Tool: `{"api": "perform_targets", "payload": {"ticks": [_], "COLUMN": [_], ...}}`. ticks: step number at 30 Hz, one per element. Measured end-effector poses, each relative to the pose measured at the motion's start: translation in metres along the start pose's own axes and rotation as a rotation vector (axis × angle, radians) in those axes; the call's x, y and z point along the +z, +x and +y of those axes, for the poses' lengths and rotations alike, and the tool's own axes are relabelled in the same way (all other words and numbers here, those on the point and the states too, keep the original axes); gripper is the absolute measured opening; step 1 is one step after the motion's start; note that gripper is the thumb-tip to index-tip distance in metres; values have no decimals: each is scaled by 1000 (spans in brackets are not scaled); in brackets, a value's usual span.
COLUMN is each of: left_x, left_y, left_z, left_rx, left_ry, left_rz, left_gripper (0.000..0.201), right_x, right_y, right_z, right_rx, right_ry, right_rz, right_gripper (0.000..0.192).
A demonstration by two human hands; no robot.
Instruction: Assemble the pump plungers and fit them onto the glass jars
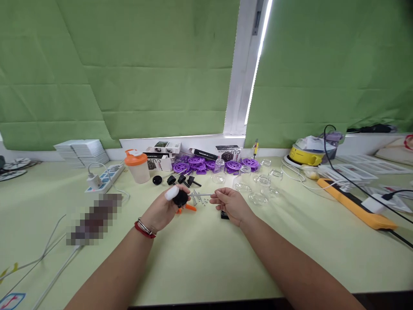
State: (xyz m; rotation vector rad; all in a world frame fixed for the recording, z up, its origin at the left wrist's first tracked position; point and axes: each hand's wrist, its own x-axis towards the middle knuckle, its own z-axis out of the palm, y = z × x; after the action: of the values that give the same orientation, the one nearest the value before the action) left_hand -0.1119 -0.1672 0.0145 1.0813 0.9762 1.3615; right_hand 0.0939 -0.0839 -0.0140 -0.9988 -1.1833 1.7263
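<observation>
My left hand (pixel 164 209) grips a black round knob (pixel 180 198) with a thin metal rod (pixel 200 195) sticking out to the right; a white wrap covers one fingertip. My right hand (pixel 229 203) pinches the rod's far end. Under my left hand lies an orange piece (pixel 189 208). Several small screws (pixel 199 199) lie on the pale green table (pixel 206 254) below the rod. A small black block (pixel 224 215) sits by my right wrist.
Behind the hands are several black knobs (pixel 180 179), purple wheels (pixel 196 164), clear glass cups (pixel 258 185) and an orange-lidded shaker (pixel 138 166). A power strip (pixel 105 177) lies left, an orange tool (pixel 355 207) and black cables right, boxes (pixel 163 148) along the sill.
</observation>
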Motion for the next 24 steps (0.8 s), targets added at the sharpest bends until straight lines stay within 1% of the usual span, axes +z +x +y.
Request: {"api": "perform_targets", "payload": {"ticks": [2, 5, 6, 7, 10, 12, 15, 18, 21, 24], "left_x": [9, 15, 16, 16, 14, 13, 11, 10, 7, 5], "left_y": [2, 2, 1, 0, -2, -3, -3, -3, -2, -2], "left_z": [-10, -23, -26, -28, -33, -35, -37, -39, -41, -42], "left_rx": [-28, -29, -21, -11, -13, -60, -119, -73, -1, 48], "left_ry": [35, 83, 89, 94, 112, 167, 370, 557, 644, 717], "left_rz": [77, 101, 102, 99, 64, 34, 21, 25, 14, -1], "left_gripper": [29, 18, 18, 22, 40, 41, 36, 29, 25, 23], "right_x": [0, -3, -4, -5, -8, -9, -11, -16, -22, -26], "right_y": [-8, -15, -17, -18, -19, -19, -17, -13, -8, -5], "right_z": [4, 11, 14, 16, 19, 18, 16, 15, 15, 16], "right_rx": [17, 2, -14, -35, -108, -147, -150, -125, -112, -98], "right_ry": [52, 59, 57, 54, 40, 34, 24, 25, -3, -75], "right_rz": [-2, -25, -36, -46, -61, -56, -57, -43, -24, -39], "right_gripper": [7, 12, 15, 18, 26, 29, 31, 31, 27, 22]}}
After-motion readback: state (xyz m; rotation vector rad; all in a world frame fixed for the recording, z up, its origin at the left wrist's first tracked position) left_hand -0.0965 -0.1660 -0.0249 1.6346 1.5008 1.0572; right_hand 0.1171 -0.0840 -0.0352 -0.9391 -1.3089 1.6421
